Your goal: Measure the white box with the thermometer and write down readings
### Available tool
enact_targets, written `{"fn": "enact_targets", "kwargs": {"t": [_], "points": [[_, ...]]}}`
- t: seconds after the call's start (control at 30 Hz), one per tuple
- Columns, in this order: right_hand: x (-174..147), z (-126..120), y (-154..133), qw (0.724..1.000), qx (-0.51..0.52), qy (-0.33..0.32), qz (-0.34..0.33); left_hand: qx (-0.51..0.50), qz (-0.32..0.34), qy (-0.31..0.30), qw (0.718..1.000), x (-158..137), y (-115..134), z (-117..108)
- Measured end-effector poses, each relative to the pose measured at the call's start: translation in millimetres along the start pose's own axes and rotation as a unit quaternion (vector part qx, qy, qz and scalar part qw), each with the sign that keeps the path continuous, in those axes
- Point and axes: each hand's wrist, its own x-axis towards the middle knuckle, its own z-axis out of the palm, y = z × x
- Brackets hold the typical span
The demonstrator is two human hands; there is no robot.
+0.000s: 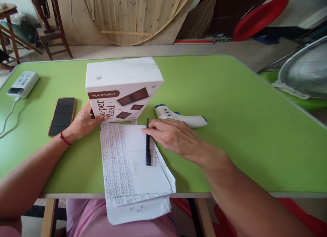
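The step in hand looks like handling the black pen (148, 146) over the handwritten sheets (136, 165) while the NutriMotion box (124, 85) is steadied. The left hand (85, 121) holds the box at its near left lower corner, thumb on the printed face and fingers mostly hidden round the side. The right hand (177, 136) is bent low at the pen's far end, its index finger crossing over the barrel and pointing left; whether finger and thumb pinch the pen or merely touch it, I cannot tell. Moving the pen from here would call for a firm pinch near that far end. The pen's long axis runs near to far over the right part of the top sheet, clip end near. The box stands roughly upright at the sheets' far edge, its printed face toward the person and its white top slanting slightly; whether its base sits flat on the green table (245, 134) is hidden. A white-and-blue infrared thermometer (189, 120) lies just beyond the right hand, its long axis running left to right.
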Motion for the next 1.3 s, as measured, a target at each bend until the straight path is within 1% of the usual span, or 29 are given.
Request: {"fn": "enact_targets", "kwargs": {"t": [0.03,0.07,0.13,0.17,0.2,0.23,0.27,0.3,0.33,0.37,0.4,0.43,0.53,0.57,0.63,0.67,0.7,0.77,0.8,0.83,0.9,0.97,1.03,1.07,1.13,1.2,1.3], "points": [[0.3,0.1,0.6,1.0,-0.003,0.007,-0.004,0.02,-0.005,0.036,0.999,-1.7,0.4,1.8],[0.3,0.2,1.5,1.0,-0.004,0.012,-0.006,0.042,-0.006,0.086,0.995,-3.8,2.1,3.7],[-0.3,-0.1,3.3,1.0,0.0,0.01,-0.009,0.075,0.012,0.204,0.976,-8.7,11.2,6.7],[-0.7,-0.5,4.0,1.0,0.003,0.004,-0.008,0.078,0.04,0.249,0.965,-11.5,18.6,7.8],[-1.1,-1.2,4.5,1.0,0.007,-0.003,-0.007,0.072,0.083,0.277,0.954,-14.5,27.6,8.8],[-1.4,-1.9,4.7,1.0,0.01,-0.01,-0.005,0.079,0.139,0.292,0.943,-17.7,37.5,10.0],[-1.5,-2.6,4.7,1.0,0.013,-0.018,-0.002,0.101,0.197,0.276,0.935,-21.2,47.4,11.8],[-1.6,-3.2,4.5,1.0,0.017,-0.026,0.0,0.121,0.255,0.242,0.928,-24.9,56.4,14.5],[-1.4,-3.6,4.3,0.999,0.022,-0.032,0.001,0.15,0.299,0.175,0.926,-28.9,63.7,18.1],[-1.2,-3.7,4.2,0.999,0.028,-0.038,0.001,0.182,0.29,0.109,0.933,-32.9,68.9,22.4],[-0.9,-3.6,4.3,0.999,0.033,-0.041,-0.001,0.223,0.262,0.045,0.938,-36.9,71.9,27.3],[-0.6,-3.4,4.7,0.999,0.036,-0.039,-0.003,0.271,0.238,-0.01,0.933,-40.5,72.9,32.3],[0.6,-3.8,7.5,0.999,0.045,-0.015,-0.005,0.386,0.17,-0.137,0.896,-47.4,70.7,43.6],[0.9,-4.7,8.3,0.998,0.057,0.0,-0.002,0.407,0.148,-0.172,0.885,-48.0,70.4,45.4],[1.5,-8.2,8.0,0.992,0.116,0.054,0.013,0.427,0.116,-0.224,0.868,-47.2,72.0,46.5],[1.9,-10.5,6.2,0.983,0.16,0.091,0.027,0.431,0.11,-0.239,0.863,-46.1,73.6,46.3],[2.5,-13.1,2.9,0.967,0.211,0.133,0.048,0.434,0.107,-0.248,0.859,-45.0,75.4,45.9],[4.9,-17.7,-7.6,0.919,0.318,0.208,0.106,0.441,0.108,-0.256,0.854,-43.1,78.4,45.2],[6.8,-19.4,-14.2,0.891,0.364,0.229,0.144,0.443,0.11,-0.258,0.852,-42.6,79.3,45.1],[9.3,-20.4,-21.0,0.866,0.4,0.237,0.184,0.445,0.111,-0.26,0.85,-42.5,79.8,45.2],[15.7,-19.6,-33.0,0.827,0.448,0.219,0.26,0.447,0.114,-0.261,0.848,-43.0,80.1,45.7],[22.4,-14.7,-40.3,0.794,0.485,0.196,0.309,0.448,0.117,-0.257,0.848,-44.2,80.2,46.6],[27.7,-6.3,-42.6,0.764,0.516,0.185,0.341,0.45,0.12,-0.252,0.848,-45.4,80.5,47.7],[29.5,-1.3,-42.4,0.754,0.522,0.18,0.355,0.452,0.12,-0.251,0.848,-45.7,80.8,48.2],[31.2,8.9,-41.4,0.752,0.512,0.175,0.376,0.455,0.117,-0.252,0.846,-46.0,81.3,49.1],[31.6,17.4,-40.9,0.764,0.486,0.182,0.382,0.454,0.116,-0.252,0.847,-45.7,81.5,49.4],[32.3,23.8,-42.3,0.783,0.455,0.203,0.373,0.452,0.117,-0.252,0.847,-45.2,80.8,49.3]]}}
